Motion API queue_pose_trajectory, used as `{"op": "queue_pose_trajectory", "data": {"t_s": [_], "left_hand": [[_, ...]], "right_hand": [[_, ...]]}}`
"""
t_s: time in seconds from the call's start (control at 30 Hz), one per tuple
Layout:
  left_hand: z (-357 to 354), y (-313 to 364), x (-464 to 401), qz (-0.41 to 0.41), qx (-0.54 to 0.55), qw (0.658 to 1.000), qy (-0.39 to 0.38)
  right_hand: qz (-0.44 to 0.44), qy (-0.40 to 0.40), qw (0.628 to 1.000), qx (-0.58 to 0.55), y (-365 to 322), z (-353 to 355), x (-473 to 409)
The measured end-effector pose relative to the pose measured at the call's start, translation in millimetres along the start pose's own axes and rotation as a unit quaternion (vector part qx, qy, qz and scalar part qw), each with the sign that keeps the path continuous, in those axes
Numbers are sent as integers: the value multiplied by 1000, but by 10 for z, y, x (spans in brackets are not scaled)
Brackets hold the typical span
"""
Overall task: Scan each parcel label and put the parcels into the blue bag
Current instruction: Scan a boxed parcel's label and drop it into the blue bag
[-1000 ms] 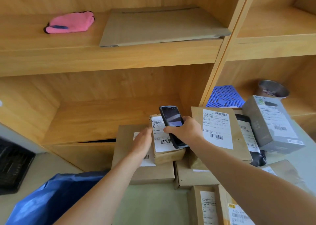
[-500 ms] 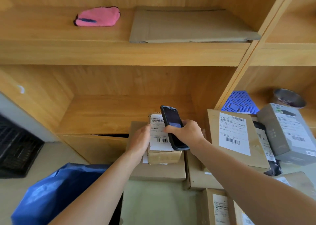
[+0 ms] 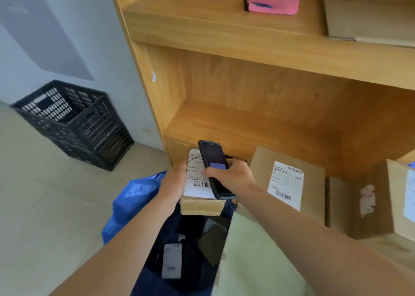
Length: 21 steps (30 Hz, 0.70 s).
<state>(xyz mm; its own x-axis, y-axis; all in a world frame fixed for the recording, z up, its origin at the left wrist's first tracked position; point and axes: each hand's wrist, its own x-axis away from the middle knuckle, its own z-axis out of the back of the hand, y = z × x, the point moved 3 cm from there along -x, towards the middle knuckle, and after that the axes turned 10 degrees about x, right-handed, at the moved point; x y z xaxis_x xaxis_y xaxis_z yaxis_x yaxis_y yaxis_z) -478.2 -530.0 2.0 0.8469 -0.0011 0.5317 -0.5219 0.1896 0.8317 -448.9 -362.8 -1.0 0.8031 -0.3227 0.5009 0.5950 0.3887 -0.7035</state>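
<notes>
Two hands hold a box and a scanner over the blue bag.

The left hand (image 3: 174,181) grips the side of a small brown box (image 3: 201,206). The right hand (image 3: 231,176) is wrapped around a black scanner (image 3: 213,158), just above the box's white label (image 3: 197,181). The bag (image 3: 132,197) sits open right under the hands, with parcels inside. More boxes (image 3: 289,183) stand to the right. A black crate (image 3: 74,122) sits far off to the left.
</notes>
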Motion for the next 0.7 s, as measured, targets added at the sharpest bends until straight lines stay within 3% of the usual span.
{"op": "queue_pose_trajectory", "data": {"t_s": [0.33, 0.47, 0.7], "left_hand": [[636, -926, -126, 77, -36, 996, 16], [703, -1080, -166, 67, -108, 992, 24], [648, -1043, -310, 102, -10, 993, 57]], "right_hand": [[-35, -60, 994, 88, 337, -1132, -39], [-27, -73, 987, 138, 474, -1204, -34], [-9, -69, 976, 205, 570, -972, -46]]}}
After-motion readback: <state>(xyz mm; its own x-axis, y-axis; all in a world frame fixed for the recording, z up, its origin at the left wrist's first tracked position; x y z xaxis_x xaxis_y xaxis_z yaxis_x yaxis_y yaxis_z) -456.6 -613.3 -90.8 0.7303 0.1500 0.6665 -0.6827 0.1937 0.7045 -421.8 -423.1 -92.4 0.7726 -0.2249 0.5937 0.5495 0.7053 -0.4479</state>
